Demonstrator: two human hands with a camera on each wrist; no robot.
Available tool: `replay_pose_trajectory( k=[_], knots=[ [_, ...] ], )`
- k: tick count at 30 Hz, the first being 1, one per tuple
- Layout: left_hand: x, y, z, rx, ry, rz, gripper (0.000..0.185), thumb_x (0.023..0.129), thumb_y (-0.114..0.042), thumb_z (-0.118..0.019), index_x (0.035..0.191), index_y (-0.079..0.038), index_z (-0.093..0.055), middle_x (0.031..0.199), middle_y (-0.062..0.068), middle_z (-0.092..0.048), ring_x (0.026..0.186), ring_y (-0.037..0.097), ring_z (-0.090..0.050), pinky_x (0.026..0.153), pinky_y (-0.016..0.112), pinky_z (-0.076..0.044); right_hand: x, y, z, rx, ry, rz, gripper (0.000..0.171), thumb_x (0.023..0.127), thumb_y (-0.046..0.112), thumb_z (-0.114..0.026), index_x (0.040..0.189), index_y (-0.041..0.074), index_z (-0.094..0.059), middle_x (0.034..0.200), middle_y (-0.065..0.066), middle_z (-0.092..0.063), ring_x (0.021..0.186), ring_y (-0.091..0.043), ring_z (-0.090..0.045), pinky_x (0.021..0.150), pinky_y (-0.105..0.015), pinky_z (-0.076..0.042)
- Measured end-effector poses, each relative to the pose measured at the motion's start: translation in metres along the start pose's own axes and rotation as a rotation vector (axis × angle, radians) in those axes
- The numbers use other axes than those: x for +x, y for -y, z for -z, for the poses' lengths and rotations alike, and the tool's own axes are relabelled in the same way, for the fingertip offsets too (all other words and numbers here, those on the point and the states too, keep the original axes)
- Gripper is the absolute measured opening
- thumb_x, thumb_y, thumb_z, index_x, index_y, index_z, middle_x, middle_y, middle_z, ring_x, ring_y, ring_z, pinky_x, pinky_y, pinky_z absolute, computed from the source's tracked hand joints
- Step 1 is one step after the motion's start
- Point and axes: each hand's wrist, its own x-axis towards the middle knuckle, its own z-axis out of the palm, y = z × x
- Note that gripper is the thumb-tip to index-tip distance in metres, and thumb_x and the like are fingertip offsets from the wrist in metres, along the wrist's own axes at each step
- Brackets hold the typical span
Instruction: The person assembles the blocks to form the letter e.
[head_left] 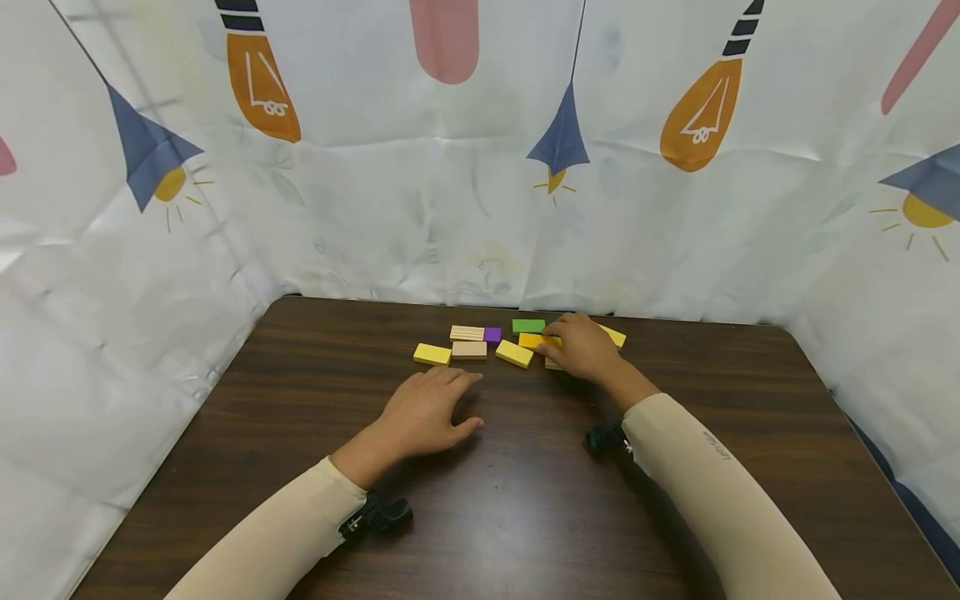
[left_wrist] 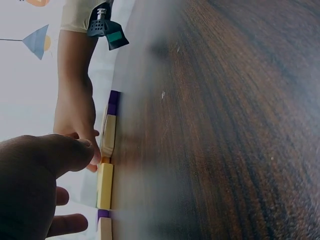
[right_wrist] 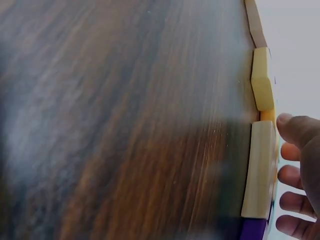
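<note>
Several small flat blocks lie in a cluster at the far middle of the dark wooden table. Among them are a yellow block, a striped beige block, a purple block, a tan block, a second yellow block and a green block. My right hand lies over the right part of the cluster, its fingertips touching an orange-yellow block. A further yellow block sticks out behind it. My left hand rests palm down on the table, just short of the blocks, fingers relaxed and holding nothing.
White printed cloth walls close in the table at the back and both sides. In the right wrist view a pale block lies beside my spread fingers. The left wrist view shows a yellow block past my left thumb.
</note>
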Motion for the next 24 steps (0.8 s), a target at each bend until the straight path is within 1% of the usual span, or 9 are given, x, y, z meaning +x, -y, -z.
replay_pose_trajectory(
  k=[5,11,17,20,24],
  knots=[
    [0.0,0.0,-0.001,-0.003,-0.004,-0.003,0.066,0.08,-0.056,-0.063,0.134,-0.019,-0.052,0.124,0.002,-0.056,0.114,0.021,-0.051,0.091,0.043,-0.041,0.006,0.003,-0.001,-0.036,0.027,-0.013,0.043,0.088,0.05,-0.058,0.117,0.019,-0.067,0.115,-0.002,-0.057,0.105,-0.023,-0.048,0.088,-0.04,-0.043],
    [0.0,0.001,-0.002,0.001,0.002,0.0,0.066,0.08,-0.057,-0.063,0.133,-0.02,-0.052,0.125,0.001,-0.056,0.114,0.021,-0.051,0.092,0.043,-0.041,0.013,0.007,0.002,-0.029,0.066,-0.043,0.039,0.086,0.046,-0.063,0.112,0.019,-0.069,0.112,-0.001,-0.059,0.103,-0.023,-0.048,0.085,-0.04,-0.044],
    [0.0,-0.001,-0.001,0.004,0.007,0.0,0.066,0.08,-0.058,-0.062,0.133,-0.02,-0.052,0.125,0.001,-0.056,0.114,0.021,-0.051,0.091,0.043,-0.041,0.019,0.011,0.004,-0.055,0.096,-0.035,0.034,0.085,0.041,-0.065,0.109,0.018,-0.069,0.107,0.0,-0.06,0.099,-0.023,-0.05,0.081,-0.041,-0.045],
    [0.0,-0.002,0.0,0.007,0.007,-0.002,0.066,0.08,-0.058,-0.062,0.133,-0.02,-0.053,0.125,0.001,-0.056,0.114,0.021,-0.051,0.091,0.043,-0.041,0.02,0.01,0.006,-0.084,0.089,-0.018,0.035,0.084,0.042,-0.066,0.109,0.018,-0.068,0.104,0.0,-0.06,0.096,-0.022,-0.051,0.078,-0.04,-0.046],
    [0.0,-0.002,0.001,0.011,0.01,-0.006,0.066,0.08,-0.058,-0.062,0.133,-0.02,-0.053,0.125,0.0,-0.056,0.114,0.021,-0.051,0.091,0.043,-0.041,0.018,0.01,0.014,-0.102,0.055,-0.001,0.038,0.081,0.045,-0.067,0.11,0.019,-0.068,0.101,0.003,-0.063,0.09,-0.02,-0.053,0.072,-0.039,-0.047]
  ],
)
